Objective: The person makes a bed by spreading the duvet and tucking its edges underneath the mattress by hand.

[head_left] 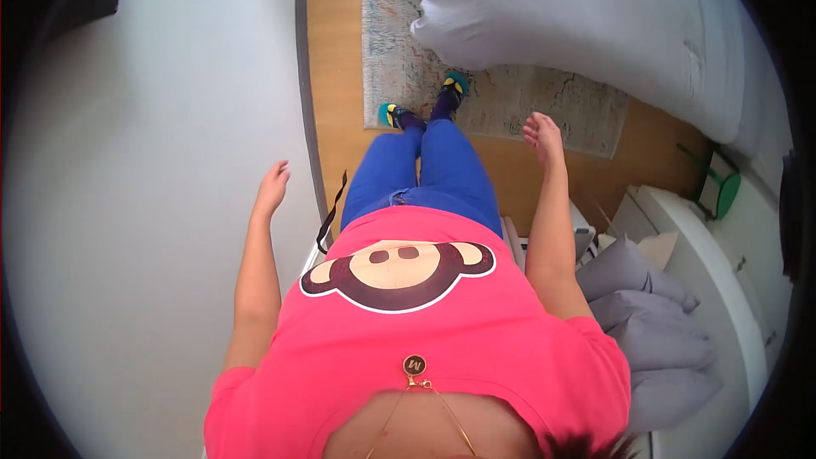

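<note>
Pale bedding [586, 17]: lying on the far right, ahead of the right hand [544, 136] and well apart from it; from where I am standing, no hand is touching it.
Long axis of bedding: running obliquely, from the far middle of the room toward the nearer right.
Nearer hand: the right, reaching forward above the near edge of the rug [387, 25]; the left hand [273, 189] is hanging farther off, across the body.
Right hand: curling its fingers loosely, with nothing visible in its grasp.
Left hand: holding nothing that I am seeing, its fingers lightly bent and loose; it is showing against the pale panel [153, 161] on the left, though whether it is touching, I cannot tell.
Black strap [330, 218]: hanging beside the jeans [459, 170], between them and the left forearm.
Grey cushions [654, 331]: lying in a stack on the near right, just beside the right elbow.
Bedding, appearance: showing a smooth greyish white, bulging softly, creasing toward its left end and hiding part of the rug.
</note>
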A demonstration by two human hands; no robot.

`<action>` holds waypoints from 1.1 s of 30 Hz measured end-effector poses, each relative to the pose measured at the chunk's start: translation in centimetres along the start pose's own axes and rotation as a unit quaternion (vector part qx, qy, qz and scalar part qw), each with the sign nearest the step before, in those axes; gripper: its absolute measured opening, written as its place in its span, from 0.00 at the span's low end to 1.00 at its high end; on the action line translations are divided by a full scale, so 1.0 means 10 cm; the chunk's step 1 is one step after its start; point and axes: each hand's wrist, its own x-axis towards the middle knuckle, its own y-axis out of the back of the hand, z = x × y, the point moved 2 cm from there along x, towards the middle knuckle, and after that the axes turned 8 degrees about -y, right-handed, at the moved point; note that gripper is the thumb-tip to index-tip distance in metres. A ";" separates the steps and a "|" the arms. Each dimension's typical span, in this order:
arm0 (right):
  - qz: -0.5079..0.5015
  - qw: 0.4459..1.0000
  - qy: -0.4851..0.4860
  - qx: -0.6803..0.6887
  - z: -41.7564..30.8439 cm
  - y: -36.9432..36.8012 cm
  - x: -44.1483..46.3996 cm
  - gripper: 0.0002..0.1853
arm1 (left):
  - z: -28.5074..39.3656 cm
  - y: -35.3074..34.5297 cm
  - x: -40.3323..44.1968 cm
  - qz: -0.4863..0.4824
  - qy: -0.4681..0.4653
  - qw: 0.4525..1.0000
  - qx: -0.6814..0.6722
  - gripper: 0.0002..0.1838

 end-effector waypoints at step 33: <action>0.190 0.914 0.282 0.223 0.31 -1.62 2.03 0.47 | 2.43 -2.09 5.18 -0.225 -0.061 0.948 -0.216 0.53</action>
